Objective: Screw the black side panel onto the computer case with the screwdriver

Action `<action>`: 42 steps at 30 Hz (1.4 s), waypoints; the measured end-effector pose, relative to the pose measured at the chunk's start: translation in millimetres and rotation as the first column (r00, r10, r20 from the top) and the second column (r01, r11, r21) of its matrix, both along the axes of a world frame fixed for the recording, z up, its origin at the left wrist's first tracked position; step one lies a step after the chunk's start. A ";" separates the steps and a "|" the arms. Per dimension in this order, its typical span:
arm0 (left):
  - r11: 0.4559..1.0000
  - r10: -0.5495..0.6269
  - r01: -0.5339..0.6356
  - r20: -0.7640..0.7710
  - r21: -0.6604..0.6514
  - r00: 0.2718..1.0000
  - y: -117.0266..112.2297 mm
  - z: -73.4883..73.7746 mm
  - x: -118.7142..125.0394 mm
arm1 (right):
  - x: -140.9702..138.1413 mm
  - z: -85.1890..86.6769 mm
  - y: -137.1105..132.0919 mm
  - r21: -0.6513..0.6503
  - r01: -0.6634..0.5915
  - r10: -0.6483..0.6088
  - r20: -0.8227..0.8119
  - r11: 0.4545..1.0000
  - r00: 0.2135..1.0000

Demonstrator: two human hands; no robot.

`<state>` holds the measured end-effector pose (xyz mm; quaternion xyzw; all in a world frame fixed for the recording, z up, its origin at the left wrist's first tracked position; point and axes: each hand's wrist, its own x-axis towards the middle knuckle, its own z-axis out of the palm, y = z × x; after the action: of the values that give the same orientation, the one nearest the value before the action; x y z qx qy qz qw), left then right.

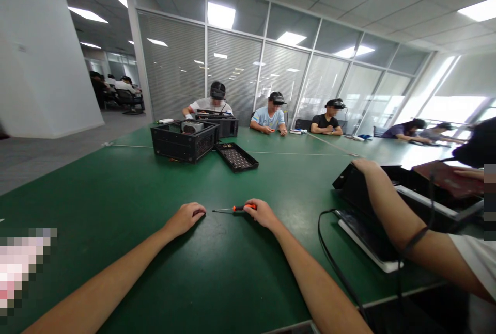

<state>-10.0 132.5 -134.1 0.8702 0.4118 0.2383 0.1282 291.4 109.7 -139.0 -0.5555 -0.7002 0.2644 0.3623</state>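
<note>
My right hand (pixel 261 212) is wrapped round the orange and black handle of a screwdriver (pixel 237 209), just above the green tabletop. Its thin metal shaft lies nearly level and points left. The tip ends a short way from my left hand (pixel 189 216), apart from it. That hand rests on the table with its fingers curled together. Whatever its fingertips may hold is hidden or too small to make out.
Ahead stands an open black metal case (pixel 184 143), with a black panel (pixel 237 157) lying beside it. At right, a neighbour's arm (pixel 399 210) reaches over another black case; a black cable (pixel 323 246) and a white-edged flat object (pixel 368 246) lie close by. Several people sit across the table.
</note>
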 end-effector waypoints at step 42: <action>0.999 0.022 -0.023 0.020 0.042 1.000 -12.2 1.6 4.4 | -12.0 11.7 -19.9 0.149 -0.263 0.152 0.514 0.953 0.844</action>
<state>-5.6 120.3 -132.5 0.8656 0.4153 0.2567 0.1110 279.3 89.8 -127.4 -0.4830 -0.8501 0.0737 0.1965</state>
